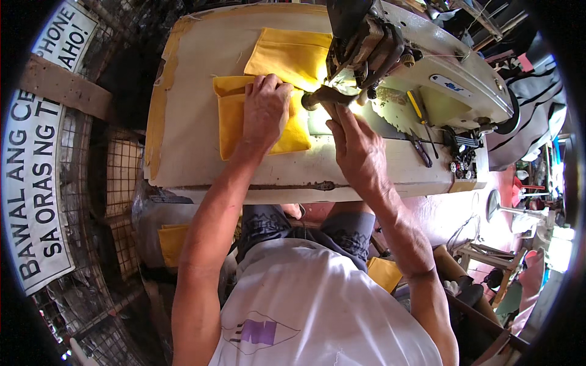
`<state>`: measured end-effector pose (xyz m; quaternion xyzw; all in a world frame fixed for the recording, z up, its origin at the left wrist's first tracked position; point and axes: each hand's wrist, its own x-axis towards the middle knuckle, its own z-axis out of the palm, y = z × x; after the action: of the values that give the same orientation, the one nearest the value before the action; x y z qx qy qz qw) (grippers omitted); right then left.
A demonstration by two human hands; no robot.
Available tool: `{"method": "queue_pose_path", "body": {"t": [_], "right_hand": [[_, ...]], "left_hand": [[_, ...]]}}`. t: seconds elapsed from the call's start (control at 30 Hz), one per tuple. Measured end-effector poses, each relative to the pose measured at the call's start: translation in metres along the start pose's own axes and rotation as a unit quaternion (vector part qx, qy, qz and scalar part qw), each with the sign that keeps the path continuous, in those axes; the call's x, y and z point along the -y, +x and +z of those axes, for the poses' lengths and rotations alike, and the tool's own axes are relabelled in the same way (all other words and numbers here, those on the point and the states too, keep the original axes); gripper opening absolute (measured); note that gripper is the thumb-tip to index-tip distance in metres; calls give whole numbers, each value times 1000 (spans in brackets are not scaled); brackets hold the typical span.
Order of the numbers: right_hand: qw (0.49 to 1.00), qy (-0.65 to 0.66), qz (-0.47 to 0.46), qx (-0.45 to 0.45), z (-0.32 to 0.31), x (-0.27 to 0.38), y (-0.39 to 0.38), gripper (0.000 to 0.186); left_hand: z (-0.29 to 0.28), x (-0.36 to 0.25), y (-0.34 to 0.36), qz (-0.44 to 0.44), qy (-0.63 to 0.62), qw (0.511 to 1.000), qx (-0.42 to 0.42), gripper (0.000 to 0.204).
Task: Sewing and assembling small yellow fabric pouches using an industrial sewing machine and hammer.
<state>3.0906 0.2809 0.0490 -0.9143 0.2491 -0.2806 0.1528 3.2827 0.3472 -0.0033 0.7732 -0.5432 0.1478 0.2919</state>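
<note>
My left hand [267,113] rests on a folded yellow cloth piece [231,125], its fingers bent and pressed onto the cloth near the top fold. My right hand [361,149] grips the wooden handle of a hammer [329,96]. The dark hammer head lies beside the right edge of the cloth, just below the sewing machine's needle area. A second yellow cloth piece [290,56] is behind the first, its right corner close to the needle area. The sewing machine [448,79] stands to the right, its lamp lighting the bed.
On the worn sewing table [183,122], a yellow-handled screwdriver [418,107] and dark-handled snips [420,149] lie right of my right hand. More yellow cloth [383,274] is beside my lap. Wire mesh [122,177] with lettered signs [36,201] borders the left side.
</note>
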Motion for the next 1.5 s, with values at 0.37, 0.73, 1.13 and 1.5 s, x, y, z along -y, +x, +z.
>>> {"method": "queue_pose_path", "body": {"t": [0.37,0.73,1.13,1.5], "right_hand": [[999,-22,-34,-23,-17,-2,2,46],[996,-48,10,72,-6,5,-7,36],[996,-54,-10,68,-3,-5,-21,47],[997,-48,8,65,-24,-7,-26,47]], "left_hand": [[-13,-3,-10,-2,-22,999,36,28],[-18,-9,-20,30,64,994,80,47],[-19,-8,-21,31,70,991,108,51],[-28,-11,-27,44,55,992,104,56]]}}
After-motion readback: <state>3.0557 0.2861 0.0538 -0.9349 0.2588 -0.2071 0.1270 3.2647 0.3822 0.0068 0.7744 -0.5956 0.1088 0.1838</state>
